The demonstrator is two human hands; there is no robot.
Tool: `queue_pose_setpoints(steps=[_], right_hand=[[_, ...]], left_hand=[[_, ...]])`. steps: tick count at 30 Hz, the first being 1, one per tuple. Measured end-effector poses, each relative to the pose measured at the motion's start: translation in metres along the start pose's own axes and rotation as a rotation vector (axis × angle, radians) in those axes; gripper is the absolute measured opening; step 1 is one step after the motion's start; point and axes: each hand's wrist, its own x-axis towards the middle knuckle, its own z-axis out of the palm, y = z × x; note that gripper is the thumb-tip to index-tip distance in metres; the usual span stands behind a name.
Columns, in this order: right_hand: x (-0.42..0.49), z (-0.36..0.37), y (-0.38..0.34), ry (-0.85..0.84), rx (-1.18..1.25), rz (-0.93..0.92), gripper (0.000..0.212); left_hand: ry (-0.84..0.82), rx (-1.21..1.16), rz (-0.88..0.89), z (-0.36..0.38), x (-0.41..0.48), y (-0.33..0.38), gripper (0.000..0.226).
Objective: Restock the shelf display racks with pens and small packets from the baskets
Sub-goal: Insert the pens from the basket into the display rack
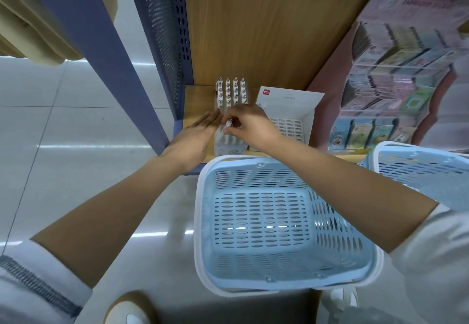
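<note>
A white pen rack (232,92) stands on the wooden shelf (198,100), its back rows filled with upright white pens. My right hand (250,125) pinches a white pen (227,127) over the rack's front rows. With straight fingers, my left hand (195,138) rests against the rack's left side. Right of the rack stands a white display box (289,113) with a slotted insert that shows no pens. A light blue basket (279,224) sits below the shelf, nothing inside it. A second blue basket (421,169) shows at the right edge.
A pink display stand (390,82) with several small colourful packets fills the right side of the shelf. A blue perforated shelf upright (162,44) rises on the left. Grey tiled floor (63,125) lies below, and a shoe tip (129,313) shows at the bottom.
</note>
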Motion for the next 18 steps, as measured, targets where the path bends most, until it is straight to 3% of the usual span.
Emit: queue_pose_setpoints(steps=[9, 14, 18], right_hand=[[0.007, -0.004, 0.0, -0.072, -0.068, -0.007, 0.017], [0.003, 0.005, -0.003, 0.038, 0.056, 0.059, 0.033], [0.0, 0.014, 0.009, 0.133, 0.019, 0.074, 0.024]], left_hand=[[-0.023, 0.003, -0.024, 0.006, -0.001, -0.004, 0.086], [-0.037, 0.01, -0.05, 0.008, -0.002, -0.006, 0.097], [-0.046, 0.016, -0.057, 0.01, -0.003, -0.006, 0.094]])
